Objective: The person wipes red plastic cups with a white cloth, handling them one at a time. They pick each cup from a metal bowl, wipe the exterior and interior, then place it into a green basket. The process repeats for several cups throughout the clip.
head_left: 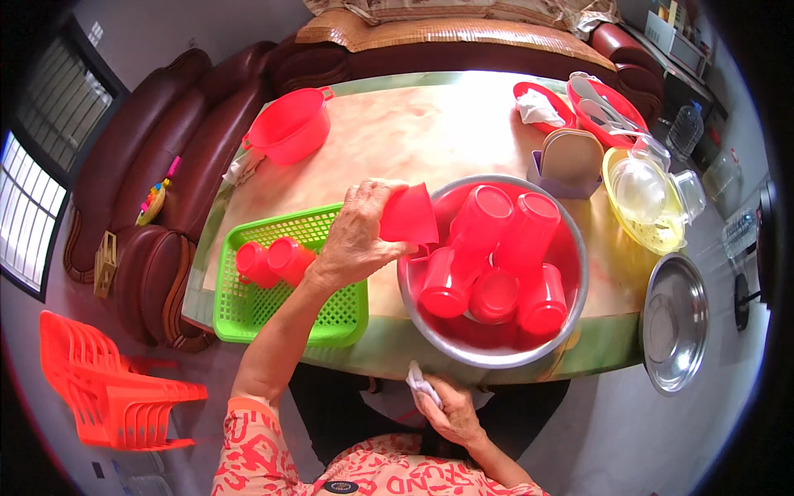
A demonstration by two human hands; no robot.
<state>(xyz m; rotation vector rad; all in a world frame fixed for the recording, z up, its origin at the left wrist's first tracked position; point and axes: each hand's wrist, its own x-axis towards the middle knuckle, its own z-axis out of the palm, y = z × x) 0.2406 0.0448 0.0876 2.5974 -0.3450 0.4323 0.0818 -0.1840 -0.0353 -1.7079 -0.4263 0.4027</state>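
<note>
My left hand (361, 227) is closed around a red plastic cup (409, 217), raised between the green basket and the metal basin. Down by the table's near edge, my right hand (455, 413) grips a crumpled white cloth (420, 380). Several red cups (496, 295) are heaped upside down or tilted in the wide metal basin (490, 359). Two more red cups (289, 259) lie at the far side of the green slotted basket (291, 334), partly hidden behind my left wrist.
A red tub (291, 128) stands at the far left of the table. On the right are a purple holder (571, 169), a yellow colander (657, 236), red basins (608, 103) with ladles, and a steel bowl (676, 322) at the edge. Stacked red chairs (112, 384) stand left.
</note>
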